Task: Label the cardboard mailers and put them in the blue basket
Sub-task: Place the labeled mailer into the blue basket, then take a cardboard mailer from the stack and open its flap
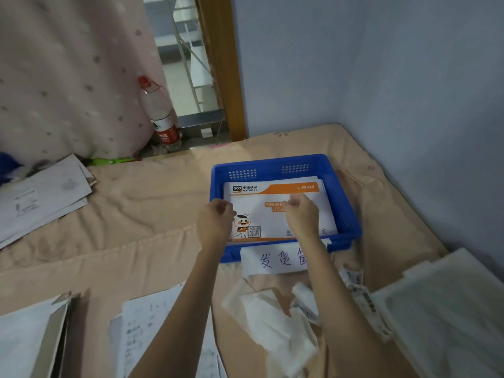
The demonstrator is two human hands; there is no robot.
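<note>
A blue basket (275, 162) sits on the beige cloth, with a handwritten paper tag on its front wall. Inside it lies a white and orange cardboard mailer (270, 190) on top of others. My left hand (215, 221) hovers over the mailer's left edge with fingers curled. Over the mailer's middle, my right hand (301, 214) has its fingertips pinched together. I cannot tell whether either hand touches or grips the mailer. A pile of white mailers (41, 195) lies at the far left.
Peeled label backings and crumpled white paper (275, 323) lie in front of the basket. Printed sheets (144, 331) and a folder (35, 342) are at the lower left, and a white tray (447, 309) at the lower right. A plastic bottle (161, 115) stands by the curtain.
</note>
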